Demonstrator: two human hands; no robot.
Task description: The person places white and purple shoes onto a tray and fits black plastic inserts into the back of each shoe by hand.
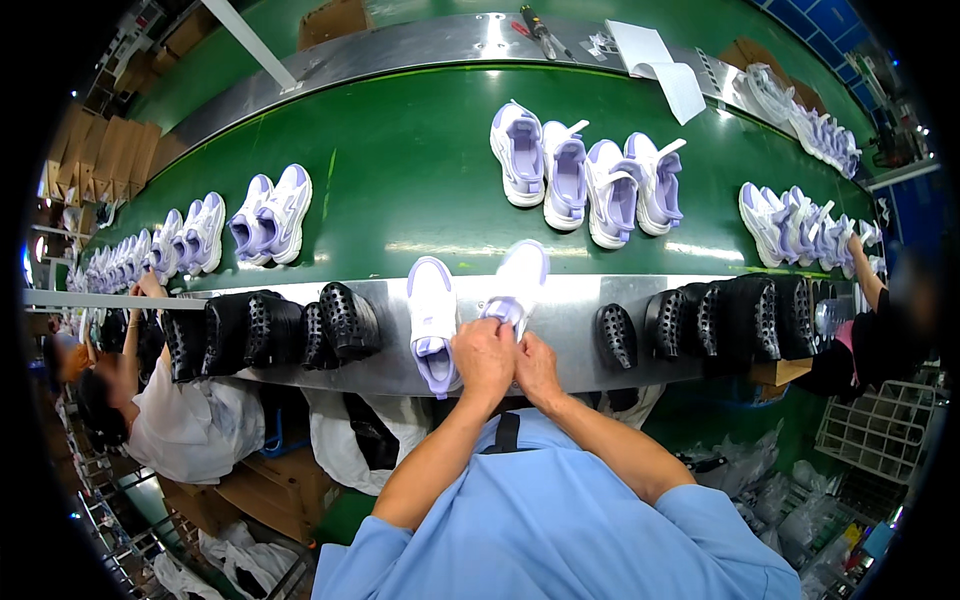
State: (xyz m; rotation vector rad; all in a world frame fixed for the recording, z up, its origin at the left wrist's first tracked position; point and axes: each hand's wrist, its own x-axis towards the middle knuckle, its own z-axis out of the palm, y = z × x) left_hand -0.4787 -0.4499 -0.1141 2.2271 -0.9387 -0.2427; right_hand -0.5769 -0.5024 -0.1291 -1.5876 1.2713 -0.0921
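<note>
A white and lavender sneaker (523, 270) lies on the metal ledge in front of me, toe pointing away. My left hand (485, 356) is closed at its heel end, by the opening. Right beside it, nearly touching, my right hand (537, 368) is closed on the same end. Both hands cover the heel, and what the fingertips pinch there is hidden. To the left of my hands stands a matching sneaker (433, 315), toe away from me, touched by neither hand. Beyond, on the green belt, several more white and lavender sneakers (612, 190) stand in a group.
Black studded shoe-shaped forms (343, 322) line the ledge at left, with a single one (616, 336) at right. More sneakers (272, 215) run along the belt. Tools (542, 35) and white paper (655, 65) lie on the far ledge. Other people work at both sides.
</note>
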